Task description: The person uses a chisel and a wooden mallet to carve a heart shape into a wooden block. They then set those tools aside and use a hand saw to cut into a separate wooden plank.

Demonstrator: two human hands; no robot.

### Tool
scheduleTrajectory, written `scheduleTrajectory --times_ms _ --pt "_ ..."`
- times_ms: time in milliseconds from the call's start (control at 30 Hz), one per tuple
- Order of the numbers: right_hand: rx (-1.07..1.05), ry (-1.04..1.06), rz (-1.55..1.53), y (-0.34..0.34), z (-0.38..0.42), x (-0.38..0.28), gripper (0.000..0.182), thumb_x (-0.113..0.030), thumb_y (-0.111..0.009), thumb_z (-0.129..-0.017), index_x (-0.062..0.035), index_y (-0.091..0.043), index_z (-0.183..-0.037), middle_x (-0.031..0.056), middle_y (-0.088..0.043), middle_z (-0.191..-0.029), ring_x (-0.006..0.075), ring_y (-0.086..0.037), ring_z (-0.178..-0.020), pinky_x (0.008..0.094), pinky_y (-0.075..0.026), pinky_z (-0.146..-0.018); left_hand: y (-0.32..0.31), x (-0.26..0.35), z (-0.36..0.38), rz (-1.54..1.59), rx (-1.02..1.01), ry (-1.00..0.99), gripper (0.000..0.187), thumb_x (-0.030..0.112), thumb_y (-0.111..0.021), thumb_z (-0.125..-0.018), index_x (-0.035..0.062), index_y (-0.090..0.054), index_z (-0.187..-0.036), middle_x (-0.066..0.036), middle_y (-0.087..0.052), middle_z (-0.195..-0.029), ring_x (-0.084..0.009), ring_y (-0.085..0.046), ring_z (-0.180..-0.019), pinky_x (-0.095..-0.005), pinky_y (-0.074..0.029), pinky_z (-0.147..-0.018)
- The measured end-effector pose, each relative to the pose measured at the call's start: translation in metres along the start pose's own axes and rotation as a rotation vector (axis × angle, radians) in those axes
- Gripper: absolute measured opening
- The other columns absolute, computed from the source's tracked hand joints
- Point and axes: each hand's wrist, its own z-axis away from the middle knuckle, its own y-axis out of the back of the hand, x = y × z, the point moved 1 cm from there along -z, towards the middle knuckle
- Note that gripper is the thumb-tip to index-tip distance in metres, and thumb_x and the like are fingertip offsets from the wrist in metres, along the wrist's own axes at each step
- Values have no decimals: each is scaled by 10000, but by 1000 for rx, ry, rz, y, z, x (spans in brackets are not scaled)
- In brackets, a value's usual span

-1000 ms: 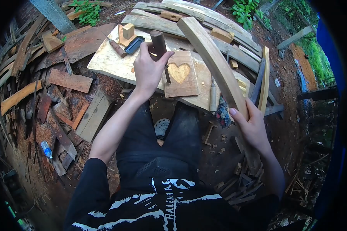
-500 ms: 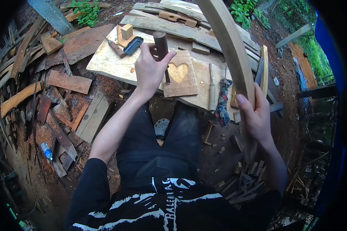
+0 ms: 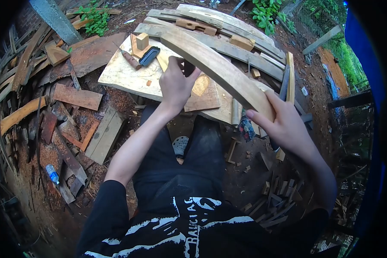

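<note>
Crosswise over the work lay the curved wooden slat (image 3: 215,69), slanting from the upper left down to the lower right above the pale workboard (image 3: 120,71). The right hand (image 3: 284,127) was clenched around the slat's lower end, thumb on top and fingers wrapped beneath. The left hand (image 3: 176,84) was closed on a dark tool handle (image 3: 188,68) just under the slat's upper stretch; what the tool's tip met was hidden by the hand and slat. Beneath both sat a small carved panel (image 3: 204,94) with a heart shape cut into it, partly covered by the slat. Farther up the workboard were a chisel with a wooden handle (image 3: 130,59), a dark flat case (image 3: 149,55) just beside it, and a small wooden block (image 3: 142,41). Behind the board ran several long planks (image 3: 228,26). To the left, offcuts and boards (image 3: 77,96) were scattered over the dirt, with a plastic bottle (image 3: 53,174) lying near the lower left.
</note>
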Motion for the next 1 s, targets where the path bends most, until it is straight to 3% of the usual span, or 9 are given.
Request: scheduleTrajectory --times_ms 233,300,433,567,700,767,867,967,1000 --pt "419 154 -384 -45 51 32 456 -363 -737 -947 40 -599 -1110 149 -680 -792 217 -684 -719 368 -523 -669 9 -2 6 135 49 124 526 377 -858 -877 -3 -579 -1109 -137 -743 -855 -248 -754 -762 -374 -590 -685" --pt "415 73 -450 -67 70 45 430 -345 -728 -951 33 -601 -1114 111 -680 -822 175 -668 -759 357 -527 -688 29 -11 11 396 217 255 472 302 -840 -914 3 -570 -1160 -83 -725 -965 -156 -706 -855 -310 -570 -802" --pt "330 -207 -549 -142 88 72 331 -283 -697 -989 14 -601 -1100 65 -618 -877 140 -585 -823 331 -499 -740 81 -51 41 411 545 265 428 259 -644 -1066 -25 -412 -1285 -132 -613 -1178 -186 -645 -1029 -325 -545 -915" --pt "384 -323 -502 -228 86 106 248 -202 -719 -988 19 -623 -1045 109 -654 -848 162 -622 -808 354 -513 -742 129 -59 73 446 534 432 451 232 -596 -1093 -34 -396 -1399 -138 -591 -1234 -186 -606 -1095 -326 -504 -944" --pt "383 -428 -453 -285 86 120 367 -267 -773 -946 15 -629 -1131 247 -722 -891 436 -744 -890 463 -566 -741 148 -73 115 362 470 629 376 271 -544 -1114 -31 -490 -1331 -90 -588 -1181 -142 -577 -1067 -292 -462 -929" --pt "445 -379 -423 -301 85 119 381 -268 -780 -938 10 -626 -1148 247 -723 -896 446 -742 -888 471 -569 -734 148 -74 126 277 445 655 389 323 -510 -1122 -21 -516 -1304 -45 -593 -1014 -99 -593 -864 -264 -494 -779" --pt "491 -353 -423 -315 84 121 383 -262 -781 -934 10 -616 -1147 238 -724 -888 432 -748 -864 465 -570 -721 140 -73 133 651 366 1086 466 447 -497 -1107 9 -539 -1259 13 -501 -723 -69 -466 -488 -245 -395 -443" --pt "514 -346 -484 -316 81 125 377 -254 -775 -935 11 -603 -1141 228 -722 -877 417 -751 -843 456 -568 -711 127 -76 139 771 276 1279 406 439 -499 -1109 44 -562 -1177 20 -514 -707 -57 -476 -508 -236 -407 -455" --pt "519 -338 -484 -318 81 126 341 -252 -716 -980 34 -577 -1104 186 -679 -828 289 -724 -779 392 -537 -703 120 -76 141 727 256 1295 390 443 -509 -1105 59 -555 -1157 18 -517 -702 -56 -480 -502 -233 -404 -446"
